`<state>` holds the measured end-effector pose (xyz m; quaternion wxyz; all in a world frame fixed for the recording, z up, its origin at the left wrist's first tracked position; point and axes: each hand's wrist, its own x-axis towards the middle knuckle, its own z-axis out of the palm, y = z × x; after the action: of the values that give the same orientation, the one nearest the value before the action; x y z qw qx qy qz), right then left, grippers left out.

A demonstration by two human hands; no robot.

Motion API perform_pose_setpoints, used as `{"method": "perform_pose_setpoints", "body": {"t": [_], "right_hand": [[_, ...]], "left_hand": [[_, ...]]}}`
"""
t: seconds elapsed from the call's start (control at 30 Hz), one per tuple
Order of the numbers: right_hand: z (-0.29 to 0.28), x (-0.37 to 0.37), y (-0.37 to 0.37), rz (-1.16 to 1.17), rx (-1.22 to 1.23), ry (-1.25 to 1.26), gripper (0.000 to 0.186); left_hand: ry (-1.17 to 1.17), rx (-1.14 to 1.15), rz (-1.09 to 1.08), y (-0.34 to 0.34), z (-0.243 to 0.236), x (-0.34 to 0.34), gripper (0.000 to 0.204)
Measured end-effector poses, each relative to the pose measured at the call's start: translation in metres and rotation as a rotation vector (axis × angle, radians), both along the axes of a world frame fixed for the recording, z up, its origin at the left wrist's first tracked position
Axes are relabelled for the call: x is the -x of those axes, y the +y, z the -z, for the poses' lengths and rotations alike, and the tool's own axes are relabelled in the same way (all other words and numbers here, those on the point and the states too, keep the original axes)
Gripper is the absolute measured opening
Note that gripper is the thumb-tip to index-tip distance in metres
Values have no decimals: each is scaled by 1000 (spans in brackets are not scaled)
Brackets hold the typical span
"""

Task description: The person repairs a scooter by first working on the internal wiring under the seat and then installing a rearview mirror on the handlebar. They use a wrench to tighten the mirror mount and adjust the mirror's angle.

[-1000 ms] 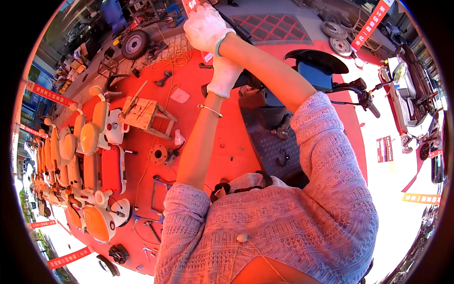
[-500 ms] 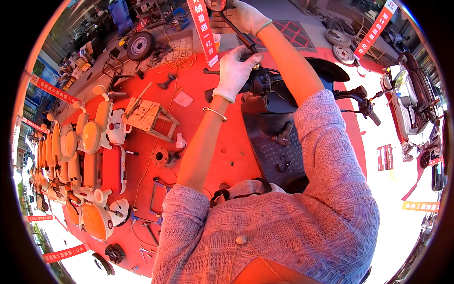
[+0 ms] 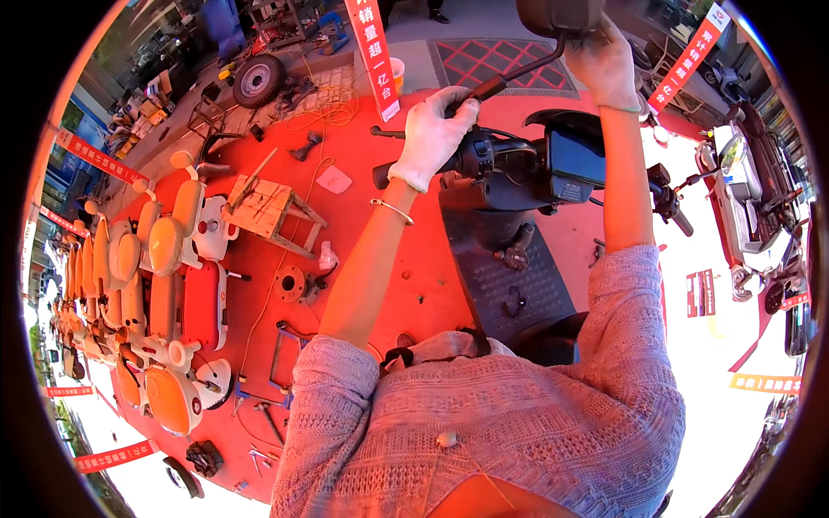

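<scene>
A black rear-view mirror [image 3: 537, 15] on a bent stem is at the top, above the left handlebar of a dark scooter [image 3: 492, 203]. My right hand [image 3: 603, 65], in a white glove, is closed on the edge of the mirror head; some of its fingers are hidden behind it. At the stem's lower end, my gloved left hand [image 3: 432, 134] pinches the base with thumb and fingers, just over the handlebar controls. On the scooter's ribbed footboard [image 3: 544, 289] lie a power drill [image 3: 516, 250] and a small black curved piece [image 3: 515, 302].
A wooden stool [image 3: 268, 211] stands on the red floor to the left, near a round metal flange [image 3: 291, 283]. Scooters with orange seats [image 3: 173, 401] line the far left. Hand tools [image 3: 269, 421] lie lower left. Another scooter [image 3: 751, 190] is at right.
My right hand has swung the mirror head to the right, and the stem now slants right instead of left. My left hand stays at the stem's base, almost unmoved.
</scene>
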<state>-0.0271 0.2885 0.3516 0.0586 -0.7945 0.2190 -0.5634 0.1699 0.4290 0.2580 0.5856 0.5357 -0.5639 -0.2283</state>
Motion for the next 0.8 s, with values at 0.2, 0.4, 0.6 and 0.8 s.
{"method": "perform_pose_setpoints", "body": {"t": [0.2,0.4,0.6,0.8], "right_hand": [[-2,-7,138,-693,-374,-607,27],[4,-129,191,-175,236,-114,30],[23,-164,168,-199,71,-99,23],[43,-82,130,-43,-104,-382,14]], "left_hand": [[256,-31,152,-2,1,1,25],[-122,-100,-21,10,-17,7,25],[-455,-85,-190,4,-3,-2,24],[107,-50,32,-7,7,-4,22]]}}
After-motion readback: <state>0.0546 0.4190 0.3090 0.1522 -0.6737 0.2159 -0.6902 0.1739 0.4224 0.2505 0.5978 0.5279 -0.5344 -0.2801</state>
